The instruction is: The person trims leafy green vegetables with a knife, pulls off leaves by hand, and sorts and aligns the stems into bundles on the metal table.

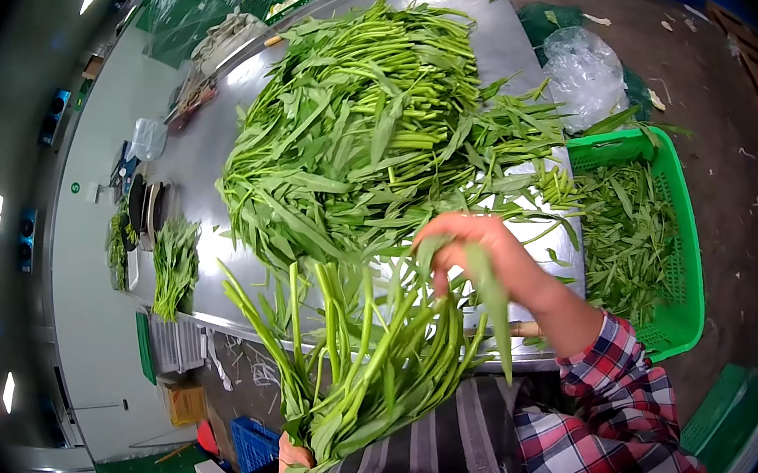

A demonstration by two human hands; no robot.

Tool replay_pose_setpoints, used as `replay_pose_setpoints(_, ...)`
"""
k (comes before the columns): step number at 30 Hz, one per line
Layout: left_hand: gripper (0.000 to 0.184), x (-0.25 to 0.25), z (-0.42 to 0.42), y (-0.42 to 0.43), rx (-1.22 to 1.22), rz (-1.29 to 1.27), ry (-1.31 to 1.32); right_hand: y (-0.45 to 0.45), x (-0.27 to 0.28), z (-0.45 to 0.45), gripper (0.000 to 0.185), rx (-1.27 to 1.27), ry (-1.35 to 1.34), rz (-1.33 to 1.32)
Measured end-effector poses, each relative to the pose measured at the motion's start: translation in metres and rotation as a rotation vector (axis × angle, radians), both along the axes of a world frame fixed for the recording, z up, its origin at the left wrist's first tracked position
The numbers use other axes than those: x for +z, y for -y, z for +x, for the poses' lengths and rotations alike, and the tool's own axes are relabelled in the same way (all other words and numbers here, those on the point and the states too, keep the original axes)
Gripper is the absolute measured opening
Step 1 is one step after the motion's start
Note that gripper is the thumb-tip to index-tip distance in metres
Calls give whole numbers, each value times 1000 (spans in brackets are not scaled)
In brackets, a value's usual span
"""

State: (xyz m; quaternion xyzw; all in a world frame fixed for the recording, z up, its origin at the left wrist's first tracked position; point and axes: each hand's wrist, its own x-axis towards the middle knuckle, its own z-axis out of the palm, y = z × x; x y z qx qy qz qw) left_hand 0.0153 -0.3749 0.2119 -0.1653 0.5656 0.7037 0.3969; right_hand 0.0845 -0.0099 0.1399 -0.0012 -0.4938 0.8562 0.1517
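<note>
My left hand [294,456] is closed around the lower part of a bunch of water spinach [370,359], held against my apron with its pale green stems pointing up and away. Leaves cover part of that hand. My right hand [483,248] is raised at the bunch's right side, its fingers curled on a long water spinach leaf [491,303] that hangs down, slightly blurred. Just beyond both hands, a large heap of water spinach [365,116] lies on the metal table [253,73].
At the table's right stands a green crate [681,239] with loose leaves inside. A smaller bundle of greens [176,264] lies at the table's left edge, near a weighing scale or similar dark object [148,207]. A clear plastic bag [583,73] sits beyond the crate.
</note>
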Motion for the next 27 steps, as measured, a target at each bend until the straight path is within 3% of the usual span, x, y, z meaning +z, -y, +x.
replay_pose_setpoints(1, 83, 0, 1, -1, 3, 1, 0, -13, -9, 1, 23, -45, -39, -303)
replay_pose_setpoints(2, 83, 0, 1, -2, -5, 0, -2, -35, -19, 5, 26, -155, -145, -118)
replay_pose_setpoints(4, 83, -1, 3, -3, -4, 2, -7, -50, -8, 13, 25, -331, 289, 400)
replay_pose_setpoints(7, 83, -1, 4, -7, -7, -3, -11, -33, -12, 17, 25, -255, 111, 813)
replay_pose_setpoints(8, 83, -2, 3, -9, -6, 1, -10, -25, -8, 19, 26, -75, 98, 740)
replay_pose_setpoints(12, 83, -8, 4, -14, -13, -13, -13, 31, 1, 5, 31, -216, -132, 903)
replay_pose_setpoints(14, 83, -9, 6, -12, -15, -13, -19, 36, -7, -6, 19, -62, -331, 896)
replay_pose_setpoints(16, 83, -15, 5, -13, -24, -15, -19, 33, -16, -11, 19, -126, -329, 720)
replay_pose_setpoints(19, 83, -17, 6, -8, -25, 3, -18, 32, -18, -1, 17, -145, -105, 816)
replay_pose_setpoints(22, 83, -20, 5, -4, -17, 4, -17, 14, -39, -5, 18, -533, -73, 1265)
replay_pose_setpoints(24, 84, -21, 3, -2, -23, 12, -17, -19, -39, 2, 18, -728, -32, 1130)
replay_pose_setpoints(26, 84, -21, 2, 0, -29, 18, -16, -40, -30, 11, 14, -858, 418, 1487)
replay_pose_setpoints(27, 84, -23, 1, 1, -28, 19, -13, -39, -27, 11, 10, -905, 284, 1503)
